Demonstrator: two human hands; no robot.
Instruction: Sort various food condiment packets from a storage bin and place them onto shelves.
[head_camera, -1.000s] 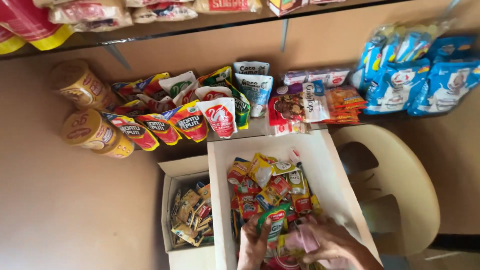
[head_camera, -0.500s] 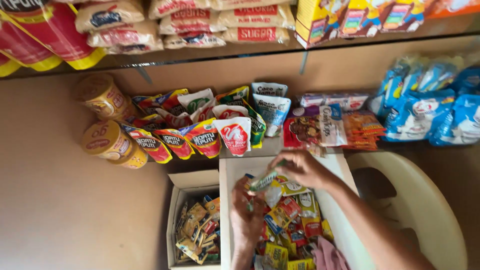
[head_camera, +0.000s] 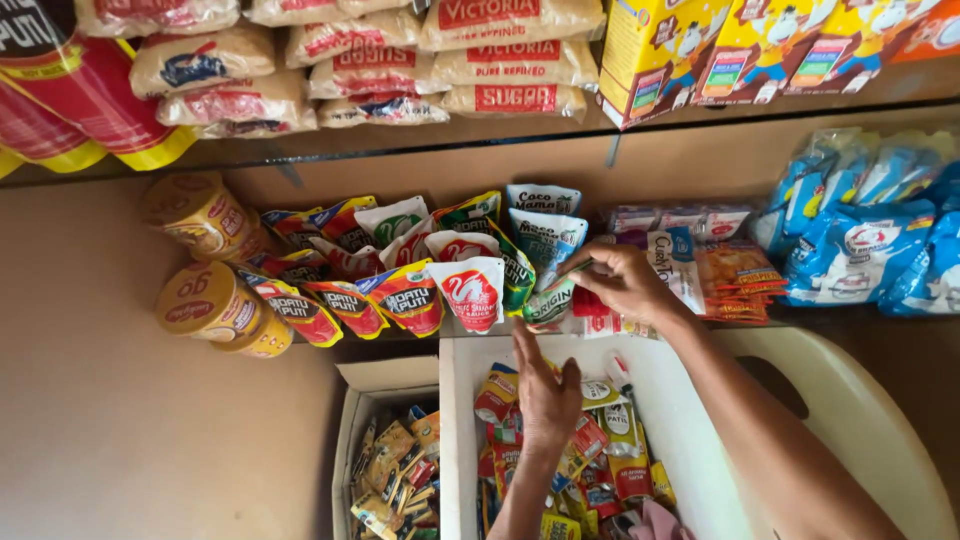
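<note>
Two hands busy: right hand grip pinching green sachet; left hand flat, empty.

Head camera, looking steeply down and forward over a stocked shop shelf

One view only, worn on the person's head: it sits close above the white box near the bottom edge, faces the far wall where sachets lean, and takes in both forearms entering from the near side, the left hand and right hand mid-frame, upper shelf across the top
</note>
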